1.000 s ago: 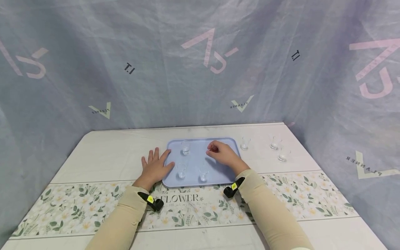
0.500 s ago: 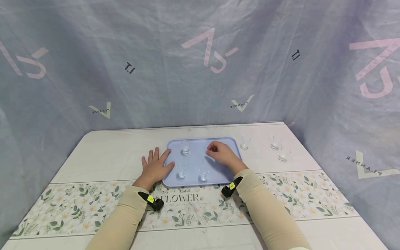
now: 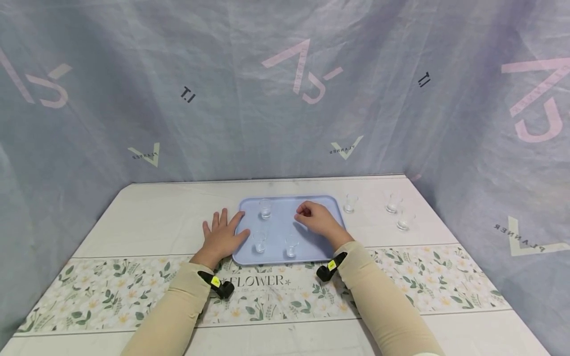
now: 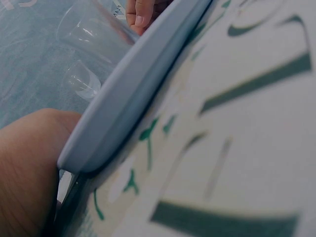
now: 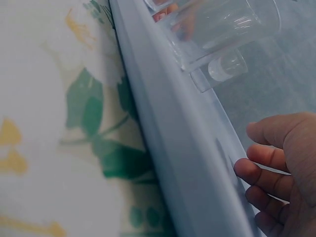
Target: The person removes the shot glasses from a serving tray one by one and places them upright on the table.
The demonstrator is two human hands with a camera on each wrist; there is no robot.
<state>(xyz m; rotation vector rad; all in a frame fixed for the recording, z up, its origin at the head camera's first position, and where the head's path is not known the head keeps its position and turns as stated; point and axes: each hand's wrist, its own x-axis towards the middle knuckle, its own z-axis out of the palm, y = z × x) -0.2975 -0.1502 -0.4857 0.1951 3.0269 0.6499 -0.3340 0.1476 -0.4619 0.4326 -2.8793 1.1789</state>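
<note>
A light blue tray (image 3: 327,252) lies mid-table with three small clear glasses on it: one at the back left (image 3: 265,208) and two in front (image 3: 260,242) (image 3: 291,245). My left hand (image 3: 222,236) lies flat on the table, fingers straight, thumb against the tray's left rim (image 4: 133,89). Over the tray's back right my right hand (image 3: 307,212) has its fingers (image 5: 254,169) curled; it seems to pinch a small glass, which the fingers mostly hide. The wrist views show the front glasses (image 4: 91,29) (image 5: 222,24) just above the rim (image 5: 173,123).
Three more small glasses stand on the bare table right of the tray (image 3: 350,202) (image 3: 392,202) (image 3: 403,220). A floral runner (image 3: 89,296) crosses the table in front of the tray. Grey fabric walls (image 3: 285,99) close in the back and both sides.
Almost nothing has moved. My right hand has stayed over the tray's back right, with the wrist drawn slightly toward me. The left hand has kept still.
</note>
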